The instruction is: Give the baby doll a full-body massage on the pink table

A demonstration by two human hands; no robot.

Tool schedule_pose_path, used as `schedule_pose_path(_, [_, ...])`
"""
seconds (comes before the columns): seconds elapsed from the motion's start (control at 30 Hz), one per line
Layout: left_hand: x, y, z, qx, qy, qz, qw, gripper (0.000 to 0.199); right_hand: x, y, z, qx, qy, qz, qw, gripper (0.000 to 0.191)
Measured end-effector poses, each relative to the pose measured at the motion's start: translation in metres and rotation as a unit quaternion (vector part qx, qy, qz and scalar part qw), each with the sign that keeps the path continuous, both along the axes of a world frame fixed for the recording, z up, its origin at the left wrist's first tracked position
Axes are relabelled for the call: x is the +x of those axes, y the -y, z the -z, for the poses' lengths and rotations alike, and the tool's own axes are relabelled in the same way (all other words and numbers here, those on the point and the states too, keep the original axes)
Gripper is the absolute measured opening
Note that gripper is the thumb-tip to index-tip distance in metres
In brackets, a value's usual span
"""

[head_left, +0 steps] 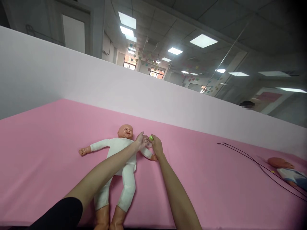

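A baby doll (117,147) in a white bodysuit lies on its back on the pink padded surface (59,175), its arms spread out. Over the doll's arm on the right, my left hand (142,140) is open, palm turned up and fingers apart. My right hand (157,146) is closed around a small bright green object (151,138), close to the left fingertips. Something pale or see-through shows just under the green part; its kind is too small to make out. The doll's hand on the right lies partly behind my right wrist.
A second doll (280,163) lies at the far right. Thin black cables (251,158) run across the pink surface beside it. A white low wall (144,99) borders the back, with glass above it. Beyond it, the top of a person's head (247,104) shows.
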State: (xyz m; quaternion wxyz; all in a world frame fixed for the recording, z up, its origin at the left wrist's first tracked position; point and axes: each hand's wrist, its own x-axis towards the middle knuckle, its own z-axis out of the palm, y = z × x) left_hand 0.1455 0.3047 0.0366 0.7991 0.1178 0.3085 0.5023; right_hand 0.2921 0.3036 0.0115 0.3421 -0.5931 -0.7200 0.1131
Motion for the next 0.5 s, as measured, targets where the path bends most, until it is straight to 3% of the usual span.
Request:
schedule_pose_path(0.27, [0.006,0.000,-0.005,0.003,-0.005,0.014,1.000,0.051,0.002,0.005,0.009,0.007,0.020,-0.012,1.000,0.060])
schedule_pose_path(0.4, [-0.005,0.007,-0.020,0.019,-0.015,0.034,0.999,0.050,0.004,0.007,0.006,0.005,0.070,-0.022,0.997,0.057])
schedule_pose_path(0.5, [-0.025,0.015,-0.035,0.057,-0.016,0.042,0.997,0.048,-0.012,0.015,-0.004,0.064,0.064,-0.062,0.994,0.052])
